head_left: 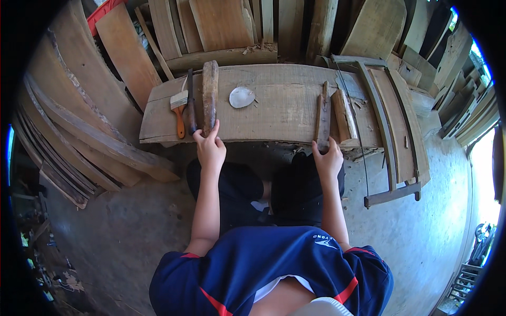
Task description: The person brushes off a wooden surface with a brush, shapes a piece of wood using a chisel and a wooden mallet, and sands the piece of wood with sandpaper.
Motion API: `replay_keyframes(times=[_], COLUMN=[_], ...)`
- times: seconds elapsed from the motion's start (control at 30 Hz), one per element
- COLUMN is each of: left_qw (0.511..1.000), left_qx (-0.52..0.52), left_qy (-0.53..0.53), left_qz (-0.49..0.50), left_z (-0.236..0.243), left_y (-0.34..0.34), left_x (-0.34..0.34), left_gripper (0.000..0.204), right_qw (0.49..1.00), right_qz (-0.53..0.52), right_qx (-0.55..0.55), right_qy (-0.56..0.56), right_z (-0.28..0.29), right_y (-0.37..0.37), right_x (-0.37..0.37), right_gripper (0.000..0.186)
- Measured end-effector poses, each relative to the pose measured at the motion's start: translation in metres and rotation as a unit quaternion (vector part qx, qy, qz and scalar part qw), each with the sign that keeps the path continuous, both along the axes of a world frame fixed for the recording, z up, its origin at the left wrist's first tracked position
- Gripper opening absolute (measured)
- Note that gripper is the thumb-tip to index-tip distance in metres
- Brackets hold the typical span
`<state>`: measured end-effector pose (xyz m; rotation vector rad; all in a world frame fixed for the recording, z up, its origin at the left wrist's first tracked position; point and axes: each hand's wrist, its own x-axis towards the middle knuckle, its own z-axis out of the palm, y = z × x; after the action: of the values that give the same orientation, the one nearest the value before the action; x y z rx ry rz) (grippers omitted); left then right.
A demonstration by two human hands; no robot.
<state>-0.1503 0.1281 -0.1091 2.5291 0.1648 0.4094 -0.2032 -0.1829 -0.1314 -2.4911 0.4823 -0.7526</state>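
Left hand [210,150], half open, touches the long, brown wooden bar [210,87], likely heavy, stiff, best gripped mid-length; right hand [328,159] seemingly pinches the narrow, dark wooden strip [323,121].

Planks [221,23] stand beyond a white disc [242,97] and a frame saw [380,124].

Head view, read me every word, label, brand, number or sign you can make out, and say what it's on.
Dark blue shirt: small white lettering beside a white emblem, on the chest's right side; I won't copy its wording.
Orange-handled brush: any marking is too small to read.
Long wooden bar at the left hand, narrow wooden piece at the right hand: no lettering I can make out.
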Motion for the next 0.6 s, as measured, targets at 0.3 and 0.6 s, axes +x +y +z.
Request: replay_keyframes(times=[0.3, 0.6], left_qw=[0.983, 0.995], left_qx=[0.173, 0.095], left_qy=[-0.049, -0.013], left_qz=[0.033, 0.023], left_z=[-0.005, -0.007], left_y=[-0.003, -0.002], left_x=[0.003, -0.010], left_gripper=[0.057, 0.062], right_qw=[0.996, 0.990], right_qz=[0.087, 0.115], right_qx=[0.022, 0.016], right_qy=[0.005, 0.084], right_z=[0.002, 0.010], right_y=[0.026, 0.033], right_x=[-0.001, 0.010], right_gripper=[0.054, 0.057])
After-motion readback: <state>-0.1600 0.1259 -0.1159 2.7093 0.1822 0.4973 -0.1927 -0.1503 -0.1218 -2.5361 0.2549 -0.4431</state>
